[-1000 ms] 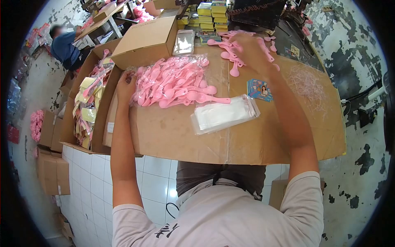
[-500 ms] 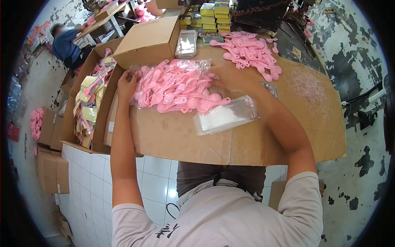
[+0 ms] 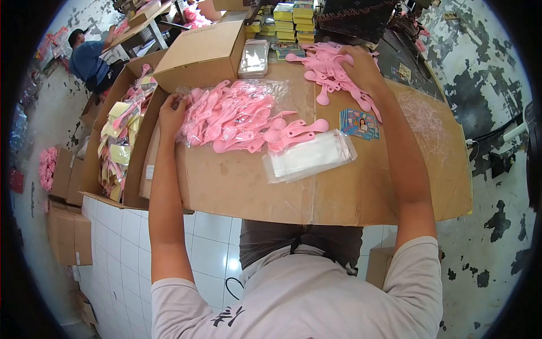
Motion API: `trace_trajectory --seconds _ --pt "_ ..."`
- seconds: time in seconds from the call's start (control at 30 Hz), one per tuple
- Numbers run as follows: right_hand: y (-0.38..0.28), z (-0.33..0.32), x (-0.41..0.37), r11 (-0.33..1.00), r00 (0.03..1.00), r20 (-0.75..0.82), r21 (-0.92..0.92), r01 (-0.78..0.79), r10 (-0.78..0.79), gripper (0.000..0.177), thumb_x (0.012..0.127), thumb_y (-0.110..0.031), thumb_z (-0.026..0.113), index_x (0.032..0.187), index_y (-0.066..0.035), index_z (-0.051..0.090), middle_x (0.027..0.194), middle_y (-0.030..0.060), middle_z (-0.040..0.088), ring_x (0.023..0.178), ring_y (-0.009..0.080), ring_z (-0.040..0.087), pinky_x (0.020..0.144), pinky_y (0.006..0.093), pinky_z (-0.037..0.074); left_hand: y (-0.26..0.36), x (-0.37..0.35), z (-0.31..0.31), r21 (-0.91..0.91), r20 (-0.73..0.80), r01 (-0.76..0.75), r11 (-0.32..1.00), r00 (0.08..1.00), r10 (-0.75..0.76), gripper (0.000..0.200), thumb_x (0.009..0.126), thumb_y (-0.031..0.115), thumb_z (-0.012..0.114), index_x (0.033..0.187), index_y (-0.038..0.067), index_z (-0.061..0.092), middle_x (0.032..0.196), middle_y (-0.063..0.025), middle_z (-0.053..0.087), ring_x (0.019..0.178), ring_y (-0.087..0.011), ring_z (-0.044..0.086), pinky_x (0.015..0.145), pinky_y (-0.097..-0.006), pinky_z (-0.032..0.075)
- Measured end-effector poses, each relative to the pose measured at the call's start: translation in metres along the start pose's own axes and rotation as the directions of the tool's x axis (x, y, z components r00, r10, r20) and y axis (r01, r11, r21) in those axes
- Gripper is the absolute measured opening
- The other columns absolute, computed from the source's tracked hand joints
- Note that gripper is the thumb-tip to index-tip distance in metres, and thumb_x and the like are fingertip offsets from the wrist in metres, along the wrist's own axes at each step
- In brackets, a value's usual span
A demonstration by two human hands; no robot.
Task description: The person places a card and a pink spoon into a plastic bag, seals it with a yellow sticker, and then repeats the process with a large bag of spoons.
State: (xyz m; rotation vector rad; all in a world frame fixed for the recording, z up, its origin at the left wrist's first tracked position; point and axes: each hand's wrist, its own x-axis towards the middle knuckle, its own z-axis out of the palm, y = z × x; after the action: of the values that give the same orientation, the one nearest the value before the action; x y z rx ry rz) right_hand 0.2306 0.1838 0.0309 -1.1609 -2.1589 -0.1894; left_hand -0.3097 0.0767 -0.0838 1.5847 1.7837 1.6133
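My left hand [image 3: 171, 114] is closed on the left edge of a clear plastic bag [image 3: 276, 88] on the cardboard-topped table. Pink plastic spoons [image 3: 228, 116] fill the bag, and several lie at its right-hand, open-looking end. At the back of the table, my right hand [image 3: 361, 69] is curled over a loose pile of pink spoons [image 3: 324, 66], its fingers bent down among them; the fingertips are partly hidden. In front of the filled bag lies a stack of flat clear bags [image 3: 310, 158]. Printed cards [image 3: 359, 124] lie fanned out between that stack and the spoon pile.
A carton [image 3: 127, 144] of packed spoons and yellow pieces stands at left, beside a closed box [image 3: 197, 53]. Behind are more clear sleeves [image 3: 254, 58] and card stacks [image 3: 293, 22]. Thin clear strands [image 3: 422, 121] lie at right. Another person [image 3: 90, 59] sits far left.
My right hand has moved from the filled bag's right end back and right onto the loose spoon pile, uncovering the cards. My left hand stays at the bag's edge.
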Motion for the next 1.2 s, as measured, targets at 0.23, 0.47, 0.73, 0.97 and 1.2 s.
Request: trace_trajectory --seconds 0.23,0.47,0.73,0.97,1.2 --pt "-0.101 -0.020 -0.043 0.905 0.830 0.507 0.426 -0.008 -0.232 0.038 0.087 -0.015 0.070 0.125 -0.013 0.067 0.121 0.0115 0.062 0.112 0.0318 0.062 0.093 0.0417 0.052 0.006 0.000 -0.002 0.074 0.006 -0.003 0.997 1.000 0.003 0.033 0.093 0.026 0.073 0.112 -0.002 0.071 0.099 -0.0106 0.076 0.092 -0.0159 0.070 0.083 -0.0304 0.054" --pt "-0.117 -0.019 -0.047 0.865 0.699 0.615 0.502 0.009 -0.364 0.035 0.087 -0.015 0.072 0.121 -0.007 0.070 0.123 0.0130 0.059 0.110 0.0282 0.064 0.092 0.0367 0.053 0.005 0.000 -0.001 0.096 -0.005 -0.027 0.995 1.000 0.028 0.035 0.093 0.026 0.073 0.113 -0.002 0.071 0.099 -0.0115 0.076 0.091 -0.0155 0.070 0.083 -0.0302 0.054" --pt "-0.113 -0.005 -0.053 0.868 0.703 0.579 0.485 0.110 -0.413 0.035 0.089 -0.016 0.070 0.123 -0.009 0.069 0.124 0.0103 0.055 0.114 0.0296 0.058 0.096 0.0388 0.049 0.006 -0.001 -0.002 0.077 0.017 -0.018 0.997 1.000 0.017 0.033 0.094 0.023 0.071 0.115 -0.004 0.070 0.100 -0.0127 0.075 0.090 -0.0154 0.070 0.081 -0.0298 0.054" --pt "-0.123 0.003 -0.058 0.867 0.704 0.508 0.249 0.433 -0.497 0.035 0.091 -0.024 0.070 0.124 -0.010 0.069 0.123 0.0140 0.055 0.122 0.0315 0.054 0.102 0.0427 0.044 0.009 -0.001 0.000 0.035 0.010 -0.018 0.999 1.000 0.018 0.031 0.094 0.019 0.071 0.114 -0.004 0.069 0.100 -0.0113 0.075 0.089 -0.0150 0.070 0.081 -0.0294 0.054" --pt "-0.090 -0.034 -0.041 0.884 0.716 0.521 0.325 0.335 -0.463 0.033 0.089 -0.015 0.067 0.122 -0.008 0.068 0.125 0.0141 0.058 0.116 0.0310 0.056 0.101 0.0440 0.046 0.009 -0.002 -0.001 0.038 0.010 -0.002 0.999 1.000 0.001 0.032 0.093 0.023 0.072 0.112 -0.003 0.071 0.097 -0.0107 0.075 0.090 -0.0149 0.070 0.081 -0.0298 0.054"
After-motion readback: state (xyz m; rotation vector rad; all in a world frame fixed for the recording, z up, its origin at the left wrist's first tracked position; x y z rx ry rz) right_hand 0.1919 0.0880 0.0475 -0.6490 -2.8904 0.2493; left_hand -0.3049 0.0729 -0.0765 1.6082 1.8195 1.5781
